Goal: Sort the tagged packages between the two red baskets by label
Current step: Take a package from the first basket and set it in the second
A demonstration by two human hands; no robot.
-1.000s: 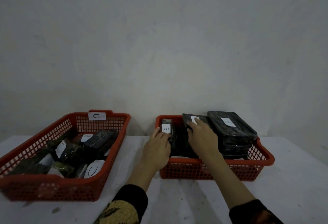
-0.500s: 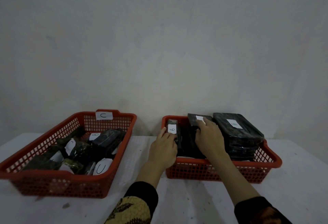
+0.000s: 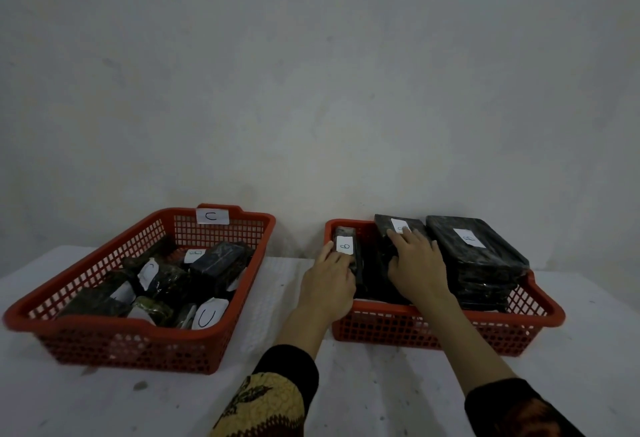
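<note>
Two red baskets stand on a white table. The left basket (image 3: 138, 343) carries a tag marked C (image 3: 212, 217) and holds several dark wrapped packages with white tags (image 3: 207, 313). In the right basket (image 3: 433, 331), my left hand (image 3: 329, 280) grips a narrow package standing on edge (image 3: 346, 246), tagged B. My right hand (image 3: 417, 263) rests with spread fingers on a tilted black package (image 3: 398, 227). A stack of flat black packages (image 3: 476, 256), top one tagged B, fills the basket's right side.
A plain grey wall rises right behind both baskets. A strip of bare white table (image 3: 277, 284) separates the baskets. My dark patterned sleeves (image 3: 273, 398) show at the bottom edge.
Both hands stay on the same two packages in the right basket. The view has shifted slightly; the baskets themselves have not moved.
</note>
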